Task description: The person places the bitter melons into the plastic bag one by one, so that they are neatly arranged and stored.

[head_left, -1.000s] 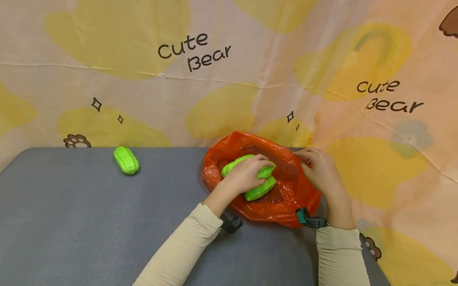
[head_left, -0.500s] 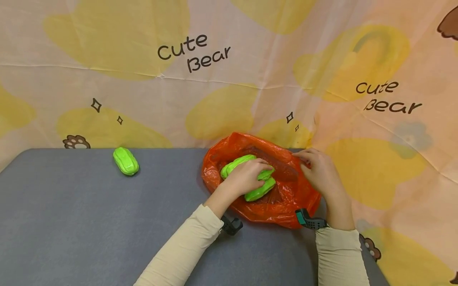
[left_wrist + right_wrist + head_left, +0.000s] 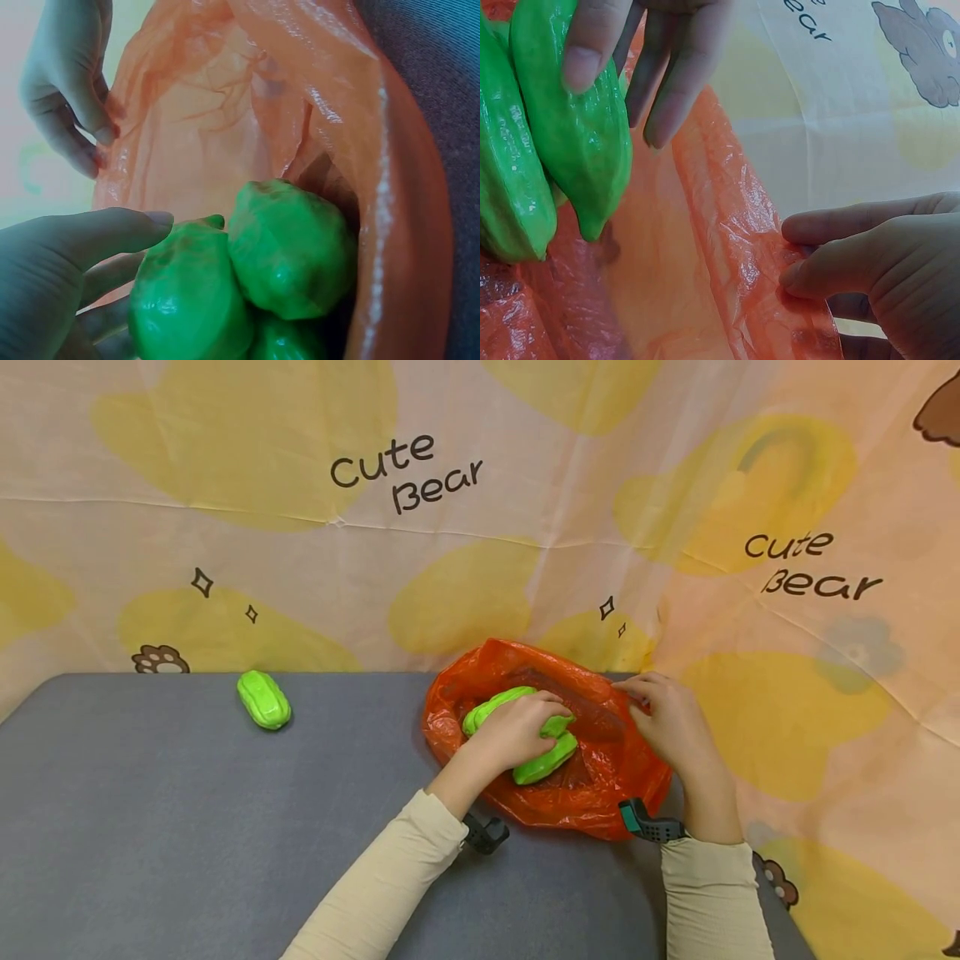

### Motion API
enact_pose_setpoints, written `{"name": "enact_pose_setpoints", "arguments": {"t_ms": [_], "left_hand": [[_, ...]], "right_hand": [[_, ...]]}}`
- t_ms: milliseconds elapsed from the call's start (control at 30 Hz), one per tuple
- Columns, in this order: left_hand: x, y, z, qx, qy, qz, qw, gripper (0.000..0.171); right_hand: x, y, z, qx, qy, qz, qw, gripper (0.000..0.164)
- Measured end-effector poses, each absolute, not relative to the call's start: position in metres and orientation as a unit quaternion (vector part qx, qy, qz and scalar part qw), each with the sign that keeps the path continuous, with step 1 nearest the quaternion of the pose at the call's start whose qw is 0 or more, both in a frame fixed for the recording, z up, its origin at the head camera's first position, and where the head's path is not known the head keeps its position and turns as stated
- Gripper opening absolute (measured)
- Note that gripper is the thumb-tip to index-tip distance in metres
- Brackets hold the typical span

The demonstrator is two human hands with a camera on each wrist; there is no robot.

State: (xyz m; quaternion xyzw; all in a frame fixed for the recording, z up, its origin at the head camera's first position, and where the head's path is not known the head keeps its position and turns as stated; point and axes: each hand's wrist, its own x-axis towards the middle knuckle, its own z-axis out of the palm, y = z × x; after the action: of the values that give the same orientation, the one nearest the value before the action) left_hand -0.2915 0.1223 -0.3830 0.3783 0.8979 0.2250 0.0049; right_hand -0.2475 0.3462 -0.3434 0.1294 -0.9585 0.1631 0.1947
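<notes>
In the head view, an orange-red plastic bag (image 3: 611, 777) lies spread with its mouth up on the grey table. Several glossy green, ridged, gourd-shaped fruits are inside, one of them the lower fruit (image 3: 545, 764). My left hand (image 3: 516, 735) reaches into the bag and holds a green fruit (image 3: 187, 296) between thumb and fingers, beside a neighbouring fruit (image 3: 289, 251). A pointed tip shows on the held one in the right wrist view. At the bag's right rim, my right hand (image 3: 671, 718) pinches the plastic film between thumb and fingertips.
Another green fruit (image 3: 264, 700) lies alone near the table's back edge, on the left. A patterned cloth (image 3: 315, 568) with printed words hangs behind the grey table (image 3: 187, 827) and along its right side. Dark bands sit at both wrists.
Both hands stay in nearly the same place, with the fruit and the bag's rim still held. The whole head view has shifted very slightly.
</notes>
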Motion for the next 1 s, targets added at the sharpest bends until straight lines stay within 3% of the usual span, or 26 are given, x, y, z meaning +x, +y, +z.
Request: {"name": "enact_pose_setpoints", "arguments": {"t_ms": [1000], "left_hand": [[-0.286, 0.073, -0.360, 0.343, 0.902, 0.259, -0.050, 0.039]], "right_hand": [[-0.248, 0.344, -0.345, 0.138, -0.956, 0.158, 0.207, 0.028]]}}
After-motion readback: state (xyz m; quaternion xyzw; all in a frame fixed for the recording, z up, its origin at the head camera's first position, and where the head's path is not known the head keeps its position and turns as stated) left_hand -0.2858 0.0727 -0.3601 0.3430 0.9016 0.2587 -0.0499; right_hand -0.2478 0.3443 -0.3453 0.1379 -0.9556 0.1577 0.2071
